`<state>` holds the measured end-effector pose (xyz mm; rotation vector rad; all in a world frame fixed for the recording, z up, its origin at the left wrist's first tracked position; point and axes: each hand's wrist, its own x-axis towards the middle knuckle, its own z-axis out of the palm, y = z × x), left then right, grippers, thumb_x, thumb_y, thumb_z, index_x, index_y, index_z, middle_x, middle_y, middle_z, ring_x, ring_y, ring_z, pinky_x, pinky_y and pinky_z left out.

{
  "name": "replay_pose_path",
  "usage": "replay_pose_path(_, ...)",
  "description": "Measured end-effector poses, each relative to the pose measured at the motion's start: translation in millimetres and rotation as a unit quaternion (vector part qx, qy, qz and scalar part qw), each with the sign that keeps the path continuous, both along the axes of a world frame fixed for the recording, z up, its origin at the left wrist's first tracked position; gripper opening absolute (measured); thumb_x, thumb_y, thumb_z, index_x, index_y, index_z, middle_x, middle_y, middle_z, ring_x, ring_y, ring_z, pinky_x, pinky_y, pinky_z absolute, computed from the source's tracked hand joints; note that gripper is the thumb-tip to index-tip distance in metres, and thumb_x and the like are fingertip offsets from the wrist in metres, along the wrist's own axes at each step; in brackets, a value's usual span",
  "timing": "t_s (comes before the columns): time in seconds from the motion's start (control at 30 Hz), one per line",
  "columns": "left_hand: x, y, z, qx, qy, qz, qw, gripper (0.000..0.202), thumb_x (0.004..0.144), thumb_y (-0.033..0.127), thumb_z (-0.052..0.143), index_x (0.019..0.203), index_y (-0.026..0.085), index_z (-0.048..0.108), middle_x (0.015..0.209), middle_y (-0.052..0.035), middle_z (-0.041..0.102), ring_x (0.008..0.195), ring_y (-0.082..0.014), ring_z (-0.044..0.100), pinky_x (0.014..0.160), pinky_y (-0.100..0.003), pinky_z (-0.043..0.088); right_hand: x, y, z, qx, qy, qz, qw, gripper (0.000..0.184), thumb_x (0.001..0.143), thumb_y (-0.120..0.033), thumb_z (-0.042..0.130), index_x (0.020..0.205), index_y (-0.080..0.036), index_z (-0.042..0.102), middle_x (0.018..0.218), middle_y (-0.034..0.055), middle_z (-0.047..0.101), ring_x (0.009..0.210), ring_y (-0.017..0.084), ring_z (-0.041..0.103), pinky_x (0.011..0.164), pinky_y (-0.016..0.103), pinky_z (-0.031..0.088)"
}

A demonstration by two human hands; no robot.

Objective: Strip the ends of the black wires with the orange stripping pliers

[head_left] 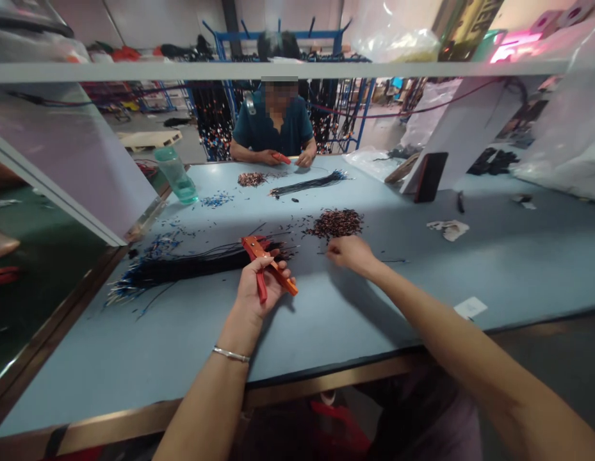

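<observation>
My left hand (259, 285) is wrapped round the handles of an orange crimping plier (266, 261), whose jaws point away toward a long bundle of black wires (182, 267) lying to the left. My right hand (349, 251) reaches forward with fingers pinched at the near edge of a pile of small dark reddish terminals (337, 223); whatever sits in the pinch is too small to make out. Both hands hover just above the light blue table (326, 314).
Across the table a person in a dark teal shirt (273, 128) works with a red tool, a second wire bundle (309, 184) and a small terminal pile (252, 179). A green bottle (176, 174) stands far left, a dark phone (429, 177) leans far right, and paper scraps (449, 228) lie nearby.
</observation>
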<state>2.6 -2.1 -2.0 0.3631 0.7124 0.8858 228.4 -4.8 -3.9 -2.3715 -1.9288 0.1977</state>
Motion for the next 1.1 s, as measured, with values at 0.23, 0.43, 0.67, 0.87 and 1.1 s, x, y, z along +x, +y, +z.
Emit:
replay_pose_path(0.23, 3.7, -4.2, 7.5, 0.029, 0.028, -0.023, 0.999, 0.020, 0.070, 0.018, 0.052, 0.088, 0.016, 0.060, 0.062, -0.0021, 0.054, 0.051, -0.0163, 0.052, 0.056, -0.036, 0.049, 20.4, 2.6, 5.3, 0.039, 0.006, -0.073, 0.997, 0.033, 0.091, -0.027, 0.042, 0.103, -0.014, 0.069, 0.103, 0.0147, 0.070, 0.093, 0.025, 0.064, 0.065, 0.026, 0.041)
replay_pose_path(0.43, 7.5, -7.9, 7.2, 0.031, 0.039, -0.078, 0.996, 0.013, 0.072, 0.021, 0.053, 0.082, 0.014, 0.059, 0.063, -0.0016, 0.054, 0.052, -0.0151, 0.052, 0.055, -0.034, 0.051, 33.9, -10.8, -0.4, 0.009, 0.044, -0.015, 0.999, 0.016, 0.080, -0.032, 0.060, 0.087, -0.025, 0.073, 0.089, 0.0026, 0.074, 0.081, 0.019, 0.064, 0.057, 0.022, 0.036)
replay_pose_path(0.67, 8.3, -7.4, 4.0, 0.035, 0.038, -0.073, 0.996, 0.016, 0.068, 0.016, 0.053, 0.080, 0.011, 0.062, 0.075, -0.0083, 0.064, 0.059, -0.0174, 0.058, 0.056, -0.034, 0.051, 39.4, -12.4, -5.2, 0.043, 0.041, -0.060, 0.996, 0.026, 0.087, -0.031, 0.048, 0.098, -0.021, 0.070, 0.096, 0.0082, 0.073, 0.084, 0.022, 0.064, 0.055, 0.024, 0.033)
replay_pose_path(0.87, 12.1, -9.6, 6.1, 0.027, 0.016, -0.067, 0.997, 0.030, 0.068, 0.015, 0.054, 0.097, 0.015, 0.063, 0.078, -0.0075, 0.065, 0.068, -0.0215, 0.063, 0.064, -0.042, 0.054, 13.6, -7.0, -6.9, 0.035, 0.049, 0.016, 0.998, 0.018, 0.082, -0.031, 0.055, 0.089, -0.027, 0.072, 0.091, 0.0023, 0.074, 0.083, 0.020, 0.065, 0.060, 0.024, 0.037)
replay_pose_path(1.1, 12.5, -10.0, 4.8, 0.028, 0.058, -0.028, 0.998, 0.036, 0.060, 0.007, 0.052, 0.094, 0.016, 0.060, 0.074, -0.0050, 0.064, 0.068, -0.0212, 0.063, 0.068, -0.046, 0.055, 21.4, 4.6, -4.5, 0.050, 0.023, -0.057, 0.997, 0.027, 0.086, -0.025, 0.046, 0.097, -0.018, 0.069, 0.095, 0.0136, 0.072, 0.088, 0.027, 0.066, 0.063, 0.028, 0.042)
